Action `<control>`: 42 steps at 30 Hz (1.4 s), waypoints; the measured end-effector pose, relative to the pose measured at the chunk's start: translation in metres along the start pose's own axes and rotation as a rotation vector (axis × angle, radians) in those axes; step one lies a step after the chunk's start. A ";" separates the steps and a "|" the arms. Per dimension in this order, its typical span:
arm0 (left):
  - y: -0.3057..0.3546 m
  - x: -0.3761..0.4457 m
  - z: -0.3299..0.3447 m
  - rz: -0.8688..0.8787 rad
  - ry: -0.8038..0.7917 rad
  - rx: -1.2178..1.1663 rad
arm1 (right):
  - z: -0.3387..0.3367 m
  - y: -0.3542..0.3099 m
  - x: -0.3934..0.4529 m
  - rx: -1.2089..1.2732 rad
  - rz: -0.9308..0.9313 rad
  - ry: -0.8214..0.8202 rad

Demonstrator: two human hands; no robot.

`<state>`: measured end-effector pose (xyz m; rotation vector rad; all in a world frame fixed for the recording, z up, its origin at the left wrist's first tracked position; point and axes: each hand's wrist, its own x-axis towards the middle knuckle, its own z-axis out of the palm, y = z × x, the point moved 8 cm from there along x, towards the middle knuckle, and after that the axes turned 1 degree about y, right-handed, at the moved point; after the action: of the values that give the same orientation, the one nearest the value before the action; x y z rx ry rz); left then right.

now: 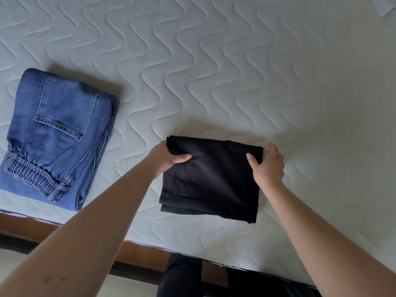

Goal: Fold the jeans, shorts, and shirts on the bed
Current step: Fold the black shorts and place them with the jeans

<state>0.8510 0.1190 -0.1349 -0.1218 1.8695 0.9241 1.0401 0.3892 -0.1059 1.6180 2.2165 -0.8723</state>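
Head view: I look down over both my bare forearms at the bed.
Surface: a pale grey-white quilted mattress [214, 61] with wavy stitched lines fills most of what I see.
Room: a dark brown wooden bed frame [141, 251] runs along the near edge of the mattress, with pale floor below it at the left.
Jeans count: one pair of blue denim jeans [57, 136], folded into a thick rectangle, back pocket up, well to the left of my hands.
Black garment count: one black folded fabric garment [212, 181], lying flat near the mattress edge between my arms; whether it is shorts or a shirt I cannot tell.
Left hand [165, 159]: grips the garment's far left corner, thumb on top, fingers curled under the cloth.
Right hand [267, 163]: pinches the far right corner, thumb on top, fingers behind the edge.
Far corner: a pale scrap of cloth [383, 6] at the upper right.
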 end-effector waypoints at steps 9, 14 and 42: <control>0.012 -0.021 0.002 -0.004 -0.043 0.012 | 0.005 0.008 0.010 0.407 -0.034 -0.354; 0.056 -0.066 -0.008 0.247 -0.047 0.070 | -0.059 -0.014 0.002 0.500 -0.190 -0.322; -0.013 -0.107 0.071 0.569 0.441 0.472 | -0.036 0.068 -0.057 0.083 -0.326 0.177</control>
<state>0.9616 0.1222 -0.0695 0.5627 2.5532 0.8348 1.1274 0.3804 -0.0681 1.4393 2.6525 -0.9441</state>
